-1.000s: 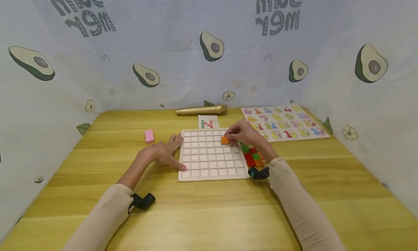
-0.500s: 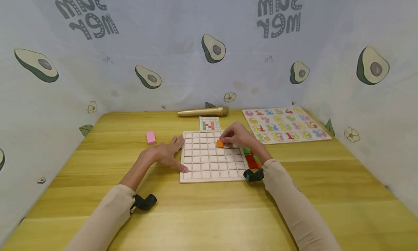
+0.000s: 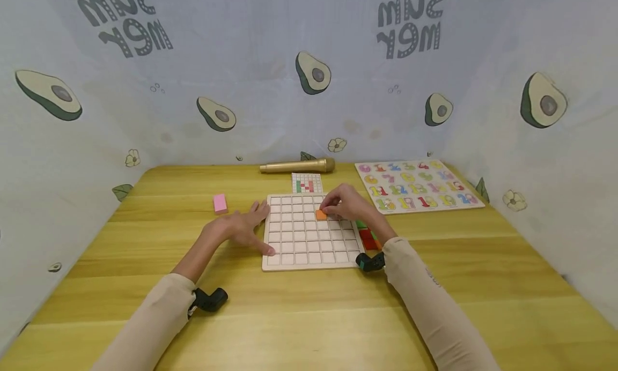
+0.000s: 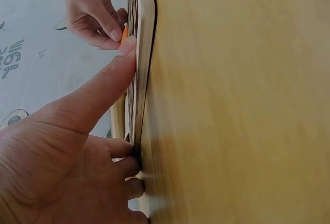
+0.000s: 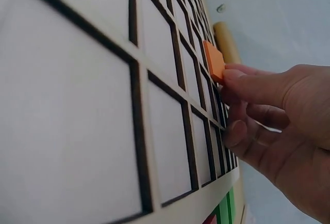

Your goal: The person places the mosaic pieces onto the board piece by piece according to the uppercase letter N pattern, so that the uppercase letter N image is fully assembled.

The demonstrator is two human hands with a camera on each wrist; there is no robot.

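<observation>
A pale wooden grid board point(image 3: 300, 243) lies flat on the table in the head view. My right hand point(image 3: 350, 203) pinches an orange square tile point(image 3: 321, 215) between thumb and fingers, over the upper right part of the grid. In the right wrist view the tile point(image 5: 214, 61) stands tilted against the board's surface. My left hand point(image 3: 243, 227) spreads along the board's left edge, its thumb resting on the lower left corner and its other fingers near the upper left. From the left wrist view, that thumb point(image 4: 103, 90) presses the board's edge.
Red, green and orange tiles point(image 3: 369, 239) lie right of the board, partly hidden by the right arm. A patterned grid card point(image 3: 306, 183) and a gold microphone point(image 3: 296, 165) lie behind it. A number puzzle board point(image 3: 420, 186) is at back right, a pink block point(image 3: 220, 203) at left.
My right hand has moved left and slightly nearer over the grid, carrying the orange tile. The left hand keeps its place on the board's edge.
</observation>
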